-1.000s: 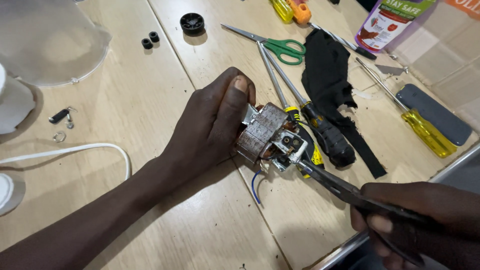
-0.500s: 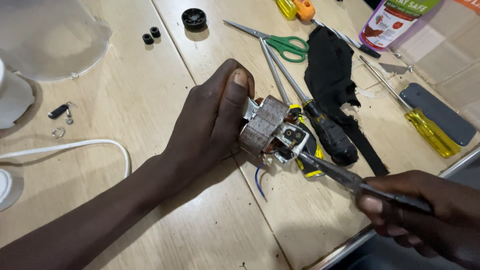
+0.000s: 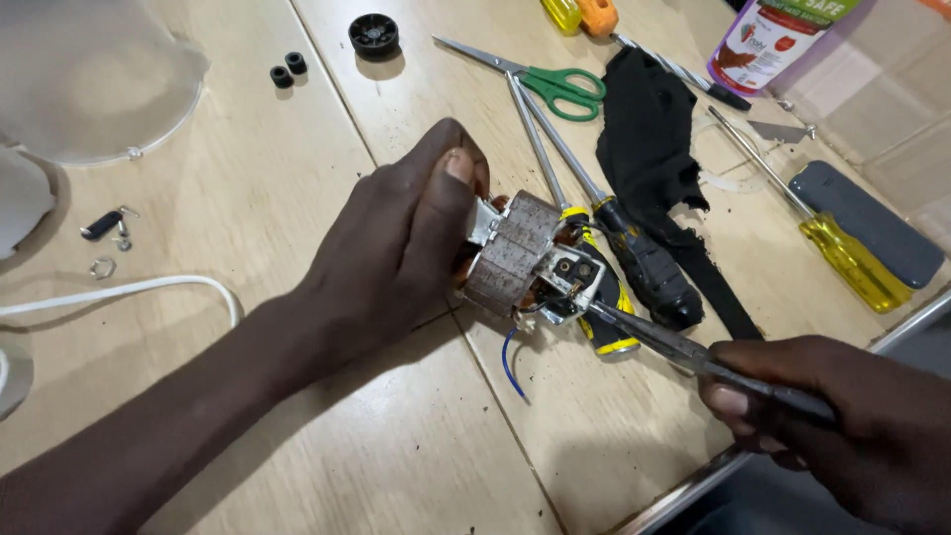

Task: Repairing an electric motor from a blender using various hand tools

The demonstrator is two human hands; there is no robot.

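Observation:
My left hand (image 3: 401,238) grips a small electric motor (image 3: 520,260) with a rusty laminated core, pressing it down on the wooden table (image 3: 297,178). A short blue wire (image 3: 509,359) hangs from the motor's underside. My right hand (image 3: 842,426), at the lower right, is shut on the handles of dark metal pliers (image 3: 664,342), whose jaws reach the white terminal block (image 3: 570,272) at the motor's end.
Behind the motor lie two screwdrivers with black-and-yellow handles (image 3: 644,267), green-handled scissors (image 3: 555,84), a black cloth (image 3: 644,149), a yellow-handled screwdriver (image 3: 842,258), a phone (image 3: 867,223) and a bottle (image 3: 778,40). A white cable (image 3: 129,289) and small parts (image 3: 104,226) sit at left.
The view has shifted slightly. My right hand has drawn nearer to the motor, keeping the pliers' jaws at the terminal block. My left hand still holds the motor.

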